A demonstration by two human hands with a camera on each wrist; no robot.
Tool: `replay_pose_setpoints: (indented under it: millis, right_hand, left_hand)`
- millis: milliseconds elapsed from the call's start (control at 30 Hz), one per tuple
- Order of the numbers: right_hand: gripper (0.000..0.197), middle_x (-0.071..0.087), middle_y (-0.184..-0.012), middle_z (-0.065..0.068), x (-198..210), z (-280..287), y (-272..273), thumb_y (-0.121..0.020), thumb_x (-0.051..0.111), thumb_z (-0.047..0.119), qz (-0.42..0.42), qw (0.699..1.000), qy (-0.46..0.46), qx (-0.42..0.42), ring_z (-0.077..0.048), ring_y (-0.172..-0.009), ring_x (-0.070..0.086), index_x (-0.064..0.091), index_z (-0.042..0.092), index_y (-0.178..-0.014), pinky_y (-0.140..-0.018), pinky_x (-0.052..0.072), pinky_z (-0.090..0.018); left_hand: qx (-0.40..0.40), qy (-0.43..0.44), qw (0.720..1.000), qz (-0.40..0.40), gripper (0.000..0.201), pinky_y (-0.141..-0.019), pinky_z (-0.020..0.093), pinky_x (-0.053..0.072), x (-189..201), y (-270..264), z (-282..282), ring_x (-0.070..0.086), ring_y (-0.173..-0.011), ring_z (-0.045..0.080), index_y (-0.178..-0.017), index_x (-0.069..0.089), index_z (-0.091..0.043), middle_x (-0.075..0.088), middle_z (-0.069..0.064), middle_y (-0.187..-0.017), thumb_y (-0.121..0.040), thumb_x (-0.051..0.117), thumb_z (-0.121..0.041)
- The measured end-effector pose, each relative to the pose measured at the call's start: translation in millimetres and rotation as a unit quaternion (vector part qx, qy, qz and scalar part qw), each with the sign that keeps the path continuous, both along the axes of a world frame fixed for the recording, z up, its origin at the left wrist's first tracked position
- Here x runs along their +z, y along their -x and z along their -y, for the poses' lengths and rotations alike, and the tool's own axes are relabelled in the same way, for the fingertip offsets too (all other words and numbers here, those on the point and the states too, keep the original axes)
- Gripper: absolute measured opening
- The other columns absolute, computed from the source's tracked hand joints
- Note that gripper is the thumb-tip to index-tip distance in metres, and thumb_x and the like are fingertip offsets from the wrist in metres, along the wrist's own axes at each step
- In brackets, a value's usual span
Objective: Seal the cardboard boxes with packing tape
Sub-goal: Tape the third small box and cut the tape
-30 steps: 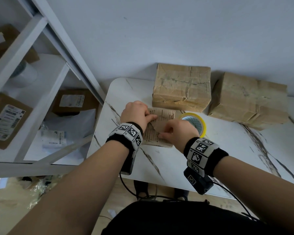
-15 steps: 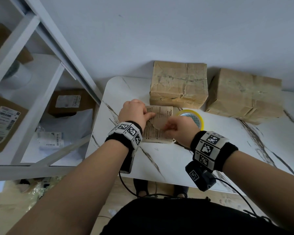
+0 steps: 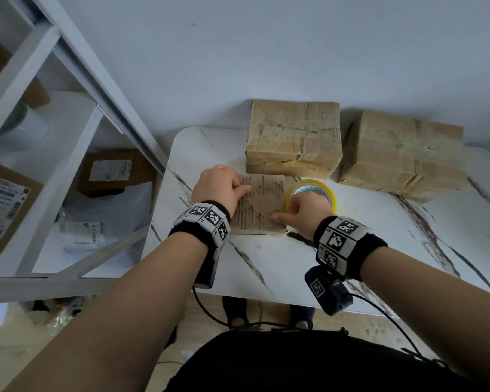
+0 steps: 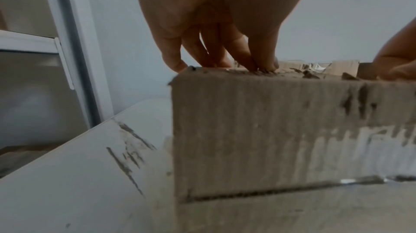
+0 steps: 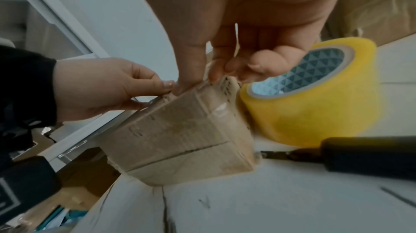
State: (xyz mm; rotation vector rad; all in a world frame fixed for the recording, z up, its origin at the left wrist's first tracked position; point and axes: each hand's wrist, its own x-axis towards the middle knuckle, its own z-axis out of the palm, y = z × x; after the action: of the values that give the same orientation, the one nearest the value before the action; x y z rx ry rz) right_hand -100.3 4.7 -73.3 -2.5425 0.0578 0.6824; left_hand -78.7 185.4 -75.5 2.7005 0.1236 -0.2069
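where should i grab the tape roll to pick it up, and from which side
The tape roll lies flat on the table, hole up, so probably come from above: thumb inside the core, fingers on the yellow outer wall. Its right side is free; the small box and the right hand crowd its left.

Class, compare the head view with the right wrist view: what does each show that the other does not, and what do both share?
Only the head view shows the two large taped boxes, one beside the other, at the back of the table, and the shelving to the left.

Only the right wrist view shows the small box's side seam and a dark tool lying on the table.

Both show the small box, the left hand and right hand on its top, and the yellow tape roll.
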Motion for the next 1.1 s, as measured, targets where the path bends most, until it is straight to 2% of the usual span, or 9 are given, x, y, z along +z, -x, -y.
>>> replay_pose_setpoints:
  millis: [200,267,333,500,667,733,833,933,1100]
  right_hand:
    - [0.043,0.045,-0.063,-0.001,-6.3,23.3,4.9,-0.088,0.055,0.048,0.055,0.995,-0.014,-0.079,-0.020,-0.064,0.047,0.042,0.015,-0.064,-0.054,0.035,-0.028]
    - [0.033,0.052,-0.083,-0.004,-10.8,40.6,4.8,-0.088,0.056,0.044,0.067,0.987,-0.001,-0.145,-0.022,-0.078,0.051,0.050,0.011,-0.085,-0.064,0.039,-0.030]
    - [0.049,0.052,-0.101,-0.009,-19.4,54.7,3.0,-0.086,0.059,0.046,0.026,0.979,0.013,-0.200,-0.025,-0.092,0.054,0.047,0.005,-0.109,-0.073,0.043,-0.032]
    - [0.060,0.059,-0.085,-0.011,-35.6,60.9,-10.2,-0.076,0.072,0.045,-0.051,0.962,-0.003,-0.269,-0.026,-0.074,0.061,0.039,0.006,-0.107,-0.055,0.046,-0.031]
    - [0.027,0.058,-0.042,-0.004,-33.6,65.2,-12.3,-0.085,0.064,0.027,-0.133,0.951,-0.047,-0.276,-0.013,-0.035,0.055,0.054,0.005,-0.072,-0.037,0.038,-0.017]
    - [0.025,0.059,-0.042,-0.004,-32.3,66.7,-10.7,-0.085,0.062,0.024,-0.114,0.951,-0.059,-0.280,-0.013,-0.041,0.059,0.054,0.005,-0.071,-0.036,0.036,-0.017]
    - [0.029,0.062,-0.072,-0.008,-25.5,69.7,-6.6,-0.080,0.065,0.025,-0.035,0.962,-0.056,-0.265,-0.019,-0.063,0.059,0.056,0.000,-0.089,-0.044,0.037,-0.024]
    - [0.028,0.046,-0.073,0.000,-7.7,74.7,-0.7,-0.083,0.065,0.025,0.032,0.965,-0.080,-0.246,-0.014,-0.064,0.044,0.045,0.007,-0.094,-0.048,0.030,-0.025]
    - [0.025,0.048,-0.071,0.001,21.6,78.6,1.2,-0.083,0.064,0.021,0.128,0.965,-0.111,-0.201,-0.010,-0.060,0.044,0.043,0.009,-0.091,-0.047,0.032,-0.024]
  left_hand:
    - [0.003,0.001,1.000,-0.015,0.029,-0.076,0.033,0.044,3.0,-0.8,3.7,0.053,-0.100,0.023,-0.069,0.055,-0.019,0.058,0.001,-0.099,-0.083,0.067,-0.042]
    - [0.010,0.011,1.000,-0.010,0.022,-0.078,0.033,0.043,3.7,1.4,7.3,0.052,-0.100,0.024,-0.079,0.055,-0.020,0.054,0.000,-0.095,-0.085,0.066,-0.038]
    - [0.016,0.024,1.000,-0.013,0.015,-0.086,0.036,0.044,6.1,3.2,10.1,0.051,-0.106,0.026,-0.095,0.059,-0.018,0.057,0.004,-0.104,-0.088,0.063,-0.030]
    - [-0.004,-0.003,1.000,0.024,0.030,-0.104,0.036,0.034,19.2,10.7,23.7,0.045,-0.121,0.026,-0.121,0.057,-0.012,0.055,0.007,-0.126,-0.092,0.056,-0.018]
    - [-0.033,0.014,0.999,0.039,0.031,-0.105,0.032,0.030,35.2,18.5,47.1,0.040,-0.127,0.021,-0.125,0.054,-0.016,0.050,0.003,-0.133,-0.094,0.051,-0.017]
    - [-0.045,0.019,0.998,0.035,0.031,-0.103,0.028,0.030,41.4,19.6,56.3,0.039,-0.127,0.018,-0.126,0.053,-0.017,0.049,0.000,-0.133,-0.095,0.050,-0.019]
    - [-0.061,0.025,0.998,0.022,0.032,-0.103,0.029,0.032,47.2,16.4,67.1,0.041,-0.127,0.018,-0.128,0.052,-0.019,0.049,0.000,-0.134,-0.096,0.049,-0.023]
    - [-0.070,0.055,0.996,-0.011,0.037,-0.105,0.030,0.031,51.8,9.9,77.2,0.042,-0.128,0.020,-0.133,0.048,-0.017,0.048,0.003,-0.137,-0.097,0.049,-0.025]
    - [-0.060,0.134,0.987,-0.063,0.046,-0.104,0.027,0.032,64.2,0.4,89.8,0.044,-0.129,0.018,-0.141,0.041,-0.012,0.047,0.004,-0.143,-0.101,0.037,-0.035]
